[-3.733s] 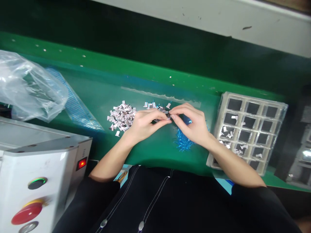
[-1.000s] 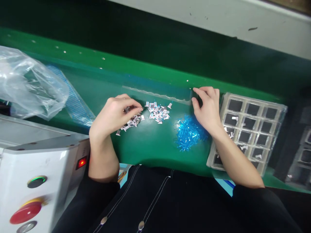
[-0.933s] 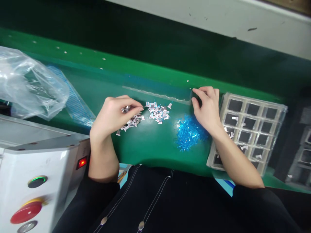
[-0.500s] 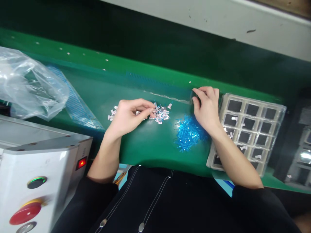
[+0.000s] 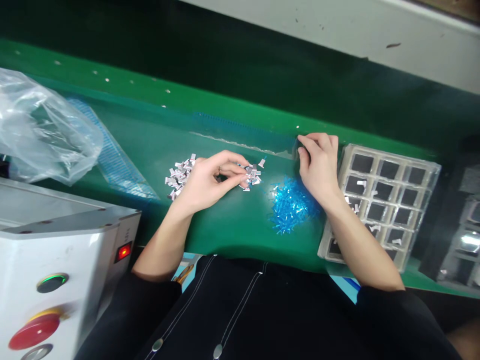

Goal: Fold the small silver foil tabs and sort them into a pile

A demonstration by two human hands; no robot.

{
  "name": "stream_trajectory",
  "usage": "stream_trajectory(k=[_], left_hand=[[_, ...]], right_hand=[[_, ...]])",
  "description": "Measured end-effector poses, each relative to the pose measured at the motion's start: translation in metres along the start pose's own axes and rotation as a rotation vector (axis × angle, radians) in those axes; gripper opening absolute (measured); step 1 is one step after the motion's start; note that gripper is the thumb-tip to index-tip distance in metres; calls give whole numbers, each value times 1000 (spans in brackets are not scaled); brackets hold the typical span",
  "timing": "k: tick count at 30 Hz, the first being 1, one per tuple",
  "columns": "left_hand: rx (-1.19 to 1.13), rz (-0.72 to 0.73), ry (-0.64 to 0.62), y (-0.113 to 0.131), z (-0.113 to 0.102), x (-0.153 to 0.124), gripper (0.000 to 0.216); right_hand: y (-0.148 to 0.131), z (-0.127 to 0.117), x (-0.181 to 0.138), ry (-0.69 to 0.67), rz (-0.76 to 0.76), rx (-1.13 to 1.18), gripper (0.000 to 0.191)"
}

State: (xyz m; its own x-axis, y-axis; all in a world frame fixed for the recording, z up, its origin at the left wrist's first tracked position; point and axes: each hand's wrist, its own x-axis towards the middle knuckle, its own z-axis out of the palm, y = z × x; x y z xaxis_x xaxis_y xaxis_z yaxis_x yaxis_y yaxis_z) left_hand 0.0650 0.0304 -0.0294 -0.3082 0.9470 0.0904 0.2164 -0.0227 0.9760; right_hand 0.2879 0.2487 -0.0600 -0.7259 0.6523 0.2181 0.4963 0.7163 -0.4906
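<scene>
**Tab cluster at left fingertips; strip end at right**

Cluster of small white tabs (image 5: 256, 176) sits on the worktop (image 5: 228, 225), under and just right of the left hand's (image 5: 212, 182) fingertips; left hand clearly nearer than the right hand (image 5: 320, 165); tabs lie at mixed angles, no common long axis; left thumb and fingers drawn narrow, can't tell if a tab is pinched.

Blue film strip (image 5: 240, 125) lies beyond the left hand, long axis running crosswise to the right fingertips; right thumb and forefinger slightly apart there, can't tell if they grip it.

Second tab pile (image 5: 179, 176) left of the left hand; blue slivers (image 5: 292, 207) bodyward of the right hand; compartment tray (image 5: 389, 154) right of it.
</scene>
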Motion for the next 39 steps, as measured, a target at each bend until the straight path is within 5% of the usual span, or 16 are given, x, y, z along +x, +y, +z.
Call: stream_trajectory(k=[9, 16, 24, 39], left_hand=[[14, -8, 42, -3, 8, -4, 25], [186, 167, 111, -7, 17, -6, 22], [451, 484, 107, -15, 35, -8, 15], [454, 482, 128, -24, 41, -8, 16]], right_hand=[[-8, -4, 1, 62, 6, 19, 21], [-32, -13, -2, 170, -13, 213, 15], [-69, -18, -18, -178, -146, 589, 7], [-70, -11, -22, -164, -133, 647, 9]])
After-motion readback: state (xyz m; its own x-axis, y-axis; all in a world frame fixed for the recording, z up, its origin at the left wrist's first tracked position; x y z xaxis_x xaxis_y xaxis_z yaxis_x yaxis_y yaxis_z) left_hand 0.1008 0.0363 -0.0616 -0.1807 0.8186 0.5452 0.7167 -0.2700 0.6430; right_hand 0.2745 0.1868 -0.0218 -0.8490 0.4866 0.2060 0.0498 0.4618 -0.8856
